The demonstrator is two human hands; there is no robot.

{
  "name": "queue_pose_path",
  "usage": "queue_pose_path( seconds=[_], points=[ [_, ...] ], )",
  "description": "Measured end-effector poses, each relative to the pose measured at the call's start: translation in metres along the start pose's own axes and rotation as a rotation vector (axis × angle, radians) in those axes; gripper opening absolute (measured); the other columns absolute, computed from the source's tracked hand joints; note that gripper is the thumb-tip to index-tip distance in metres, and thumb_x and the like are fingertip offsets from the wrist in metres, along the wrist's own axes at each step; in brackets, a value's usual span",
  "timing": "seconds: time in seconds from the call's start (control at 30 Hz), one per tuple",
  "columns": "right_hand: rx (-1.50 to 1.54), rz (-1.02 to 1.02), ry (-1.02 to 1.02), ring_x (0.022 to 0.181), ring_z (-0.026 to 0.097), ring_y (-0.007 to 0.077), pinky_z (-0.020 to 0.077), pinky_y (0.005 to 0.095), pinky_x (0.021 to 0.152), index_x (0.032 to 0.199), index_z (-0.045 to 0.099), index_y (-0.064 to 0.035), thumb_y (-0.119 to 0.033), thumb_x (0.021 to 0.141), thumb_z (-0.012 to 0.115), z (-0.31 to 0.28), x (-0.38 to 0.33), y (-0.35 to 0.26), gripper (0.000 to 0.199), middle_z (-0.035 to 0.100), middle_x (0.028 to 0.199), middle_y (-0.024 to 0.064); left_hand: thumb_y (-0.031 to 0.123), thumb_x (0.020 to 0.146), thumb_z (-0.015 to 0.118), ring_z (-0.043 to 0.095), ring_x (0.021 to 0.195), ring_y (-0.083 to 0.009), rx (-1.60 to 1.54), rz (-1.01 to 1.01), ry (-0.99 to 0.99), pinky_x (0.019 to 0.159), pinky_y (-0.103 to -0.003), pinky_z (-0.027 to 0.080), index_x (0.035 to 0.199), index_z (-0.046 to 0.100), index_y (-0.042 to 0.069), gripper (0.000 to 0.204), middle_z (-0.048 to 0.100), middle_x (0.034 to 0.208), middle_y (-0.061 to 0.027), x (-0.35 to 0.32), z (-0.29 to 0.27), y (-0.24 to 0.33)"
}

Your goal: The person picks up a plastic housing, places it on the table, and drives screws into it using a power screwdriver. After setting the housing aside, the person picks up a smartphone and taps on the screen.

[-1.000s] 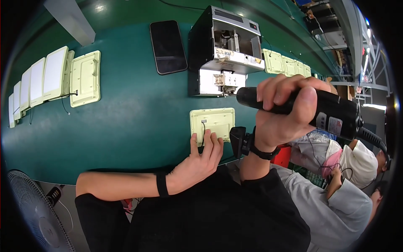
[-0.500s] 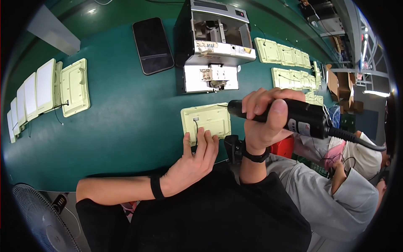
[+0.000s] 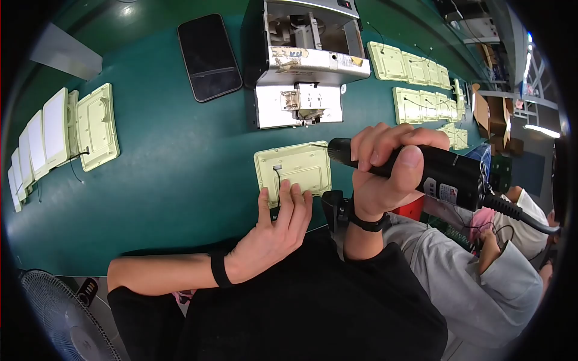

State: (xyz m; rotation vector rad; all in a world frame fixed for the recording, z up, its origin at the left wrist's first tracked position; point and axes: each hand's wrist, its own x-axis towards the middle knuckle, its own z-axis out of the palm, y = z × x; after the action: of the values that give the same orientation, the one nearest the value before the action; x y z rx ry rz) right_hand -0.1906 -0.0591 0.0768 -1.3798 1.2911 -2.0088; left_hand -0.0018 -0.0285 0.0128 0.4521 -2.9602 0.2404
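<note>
In my right hand [image 3: 388,177] is a black electric screwdriver [image 3: 442,165] with a thick cord, held almost level. Its thin bit points left and meets the upper right area of a pale yellow-green plastic panel [image 3: 304,157]. My left hand [image 3: 274,237] rests its outstretched fingertips on the panel's near side, holding nothing. A short black wire [image 3: 278,179] runs from a small slot in the panel down under those fingers. Whether a screw sits at the bit is too small to tell.
Beyond the panel stands a grey and black metal machine [image 3: 313,63]; a dark phone [image 3: 209,57] lies to its left. Similar panels [image 3: 99,126] lean in a row at far left, and more panels [image 3: 391,60] lie at far right. Another person [image 3: 469,283] sits to the right.
The view has shifted slightly, so the bench items sit a little differently. The screwdriver's cord end has dipped a bit; its bit stays at the panel's upper right. My left hand keeps its place.
</note>
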Motion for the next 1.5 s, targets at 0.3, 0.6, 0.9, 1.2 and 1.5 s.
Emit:
queue_pose_path(
  seconds=[0.3, 0.6, 0.9, 1.2, 1.5],
  points=[
    [0.043, -0.001, -0.022, 0.049, 0.043, 0.0152, 0.0424, 0.0353, 0.049, 0.111, 0.047, -0.0091, -0.026, 0.102, 0.061, -0.001, 0.001, 0.005, 0.024, 0.048, 0.068, 0.0053, 0.025, 0.094, 0.054, 0.065, 0.124, -0.0352, -0.005, 0.004, -0.006, 0.097, -0.052, 0.058, 0.136, 0.064, 0.002, 0.049, 0.066, 0.130, -0.0200, 0.001, 0.000, -0.001],
    [0.016, 0.072, 0.031, 0.049, 0.040, 0.0147, 0.0395, 0.0364, 0.048, 0.110, 0.049, -0.0107, -0.028, 0.102, 0.059, -0.003, -0.003, 0.013, 0.021, 0.047, 0.068, 0.0037, 0.024, 0.094, 0.053, 0.064, 0.126, -0.0375, -0.001, 0.003, -0.005, 0.097, -0.052, 0.058, 0.137, 0.064, 0.002, 0.049, 0.065, 0.131, -0.0213, 0.000, 0.000, 0.000],
    [0.001, -0.011, -0.066, 0.050, 0.042, 0.0153, 0.0401, 0.0363, 0.050, 0.111, 0.053, -0.0121, -0.031, 0.104, 0.056, 0.009, 0.007, -0.006, 0.020, 0.047, 0.071, 0.0036, 0.025, 0.095, 0.054, 0.058, 0.132, -0.0440, 0.007, -0.017, -0.001, 0.097, -0.052, 0.059, 0.141, 0.060, -0.001, 0.053, 0.062, 0.135, -0.0247, -0.002, 0.006, 0.000],
    [-0.014, -0.142, 0.021, 0.048, 0.041, 0.0161, 0.0403, 0.0345, 0.049, 0.106, 0.055, -0.0085, -0.030, 0.105, 0.052, 0.042, 0.047, -0.024, 0.021, 0.046, 0.068, 0.0044, 0.030, 0.098, 0.053, 0.053, 0.138, -0.0431, 0.020, -0.042, 0.000, 0.101, -0.053, 0.056, 0.142, 0.059, -0.001, 0.054, 0.059, 0.140, -0.0249, -0.006, 0.008, 0.001],
    [0.218, 0.025, -0.184, 0.050, 0.044, 0.0171, 0.0438, 0.0357, 0.050, 0.111, 0.047, -0.0087, -0.029, 0.105, 0.059, 0.049, -0.004, -0.024, 0.024, 0.049, 0.070, 0.0057, 0.033, 0.096, 0.053, 0.055, 0.133, -0.0440, 0.007, -0.048, 0.038, 0.099, -0.058, 0.054, 0.134, 0.064, 0.000, 0.051, 0.061, 0.134, -0.0216, -0.007, 0.008, -0.001]
  ],
)
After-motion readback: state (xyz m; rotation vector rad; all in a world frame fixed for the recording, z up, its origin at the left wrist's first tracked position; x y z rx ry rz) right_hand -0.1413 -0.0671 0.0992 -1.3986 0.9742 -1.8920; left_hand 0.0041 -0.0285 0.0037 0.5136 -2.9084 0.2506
